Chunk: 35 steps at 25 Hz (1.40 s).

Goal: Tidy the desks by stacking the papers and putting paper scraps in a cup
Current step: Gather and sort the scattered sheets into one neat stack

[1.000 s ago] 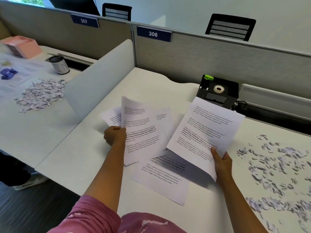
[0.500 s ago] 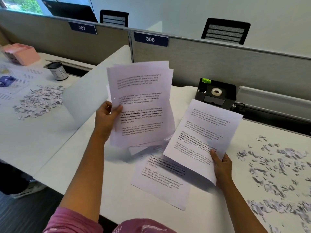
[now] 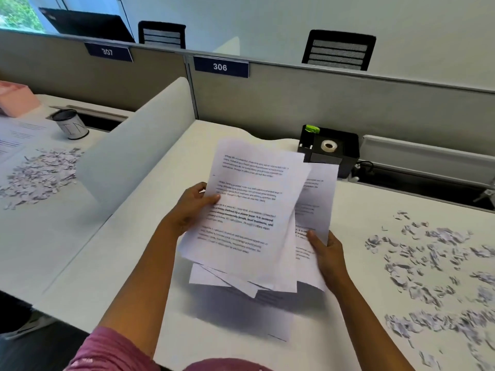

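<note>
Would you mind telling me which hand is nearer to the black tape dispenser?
Right. The right hand grips the papers almost directly below the tape dispenser; the left hand holds their opposite edge, farther to the left.

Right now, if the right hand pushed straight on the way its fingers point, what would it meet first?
The right hand points up and away, already gripping a sheet. Past the paper, the black desk organizer holding the tape roll looks first in line, though depth is unclear.
</note>
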### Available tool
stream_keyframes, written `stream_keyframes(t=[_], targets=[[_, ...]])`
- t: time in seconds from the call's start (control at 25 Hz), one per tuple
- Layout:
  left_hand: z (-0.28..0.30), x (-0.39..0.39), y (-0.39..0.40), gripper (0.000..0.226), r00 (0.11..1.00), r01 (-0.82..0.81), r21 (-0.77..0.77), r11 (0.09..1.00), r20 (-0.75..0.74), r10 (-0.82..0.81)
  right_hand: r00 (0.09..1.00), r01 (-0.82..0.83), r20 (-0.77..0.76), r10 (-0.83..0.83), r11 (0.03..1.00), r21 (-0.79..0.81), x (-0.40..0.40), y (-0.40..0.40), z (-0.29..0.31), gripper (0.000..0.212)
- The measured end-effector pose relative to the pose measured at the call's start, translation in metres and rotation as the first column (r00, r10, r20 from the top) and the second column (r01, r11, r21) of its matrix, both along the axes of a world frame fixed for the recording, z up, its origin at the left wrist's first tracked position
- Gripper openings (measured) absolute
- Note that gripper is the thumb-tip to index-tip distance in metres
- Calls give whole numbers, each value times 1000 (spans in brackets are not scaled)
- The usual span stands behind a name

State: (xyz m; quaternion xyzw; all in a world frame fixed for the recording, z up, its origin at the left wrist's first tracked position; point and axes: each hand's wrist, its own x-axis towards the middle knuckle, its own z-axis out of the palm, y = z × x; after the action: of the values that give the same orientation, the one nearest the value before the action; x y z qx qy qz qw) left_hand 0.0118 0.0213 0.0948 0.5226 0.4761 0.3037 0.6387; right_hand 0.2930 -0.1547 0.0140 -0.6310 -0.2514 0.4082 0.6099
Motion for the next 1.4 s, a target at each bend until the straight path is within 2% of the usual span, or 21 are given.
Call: stream_keyframes(t=[0.16, 0.32, 0.4, 0.48, 0.56, 0.68, 0.76, 0.84, 0.92, 1.0, 1.08, 1.2, 1.28, 1.4], targets=[[-8, 10, 3, 22, 998, 18, 3, 1000, -68, -18, 1000, -5, -4, 5, 1000, -10, -10, 3, 4, 19], [-7, 18, -5, 37, 998, -30, -84, 996, -62, 24, 1000, -28, -4, 28, 1000, -5, -12, 1, 7, 22], [-8, 19, -12, 49, 999, -48, -224, 973, 6, 51, 999, -13, -32, 13, 1000, -5, -13, 0, 9, 23], [-12, 16, -20, 45, 994, 74, -359, 930, 97, -42, 998, -24, -62, 23, 1000, -16, -14, 0, 11, 24], [-16, 12, -25, 41, 984, 174, -410, 895, 114, -139, 995, -79, -70, 76, 996, -32, -16, -1, 16, 25], [-23, 14, -31, 42, 984, 158, -416, 896, 145, -106, 985, -167, -64, 163, 983, -70, -19, -2, 28, 26], [-23, 21, -36, 42, 987, 95, -380, 920, 159, -36, 980, -194, -66, 188, 976, -100, -22, -1, 38, 31], [-22, 32, -42, 38, 987, 52, -291, 955, 161, -5, 971, -202, -151, 184, 973, -115, -23, 4, 46, 42], [-19, 41, -46, 36, 986, 18, -195, 981, 166, 15, 951, -249, -208, 228, 965, -85, -19, 9, 55, 40], [-14, 47, -44, 38, 983, -26, -149, 989, 176, 53, 947, -309, -102, 304, 950, -39, -13, 16, 59, 32], [-6, 52, -42, 39, 984, -44, -116, 992, 164, 63, 945, -325, 23, 325, 946, 2, -9, 19, 59, 32], [7, 60, -44, 36, 991, -35, -9, 999, 127, 36, 968, -245, 94, 235, 962, 122, -10, 23, 61, 31], [17, 65, -48, 36, 993, -41, 121, 992, 118, 27, 974, -201, 143, 177, 962, 182, -12, 26, 66, 27], [26, 66, -49, 39, 995, -72, 277, 958, 92, 48, 981, -165, 139, 136, 960, 227, -11, 30, 76, 32]])
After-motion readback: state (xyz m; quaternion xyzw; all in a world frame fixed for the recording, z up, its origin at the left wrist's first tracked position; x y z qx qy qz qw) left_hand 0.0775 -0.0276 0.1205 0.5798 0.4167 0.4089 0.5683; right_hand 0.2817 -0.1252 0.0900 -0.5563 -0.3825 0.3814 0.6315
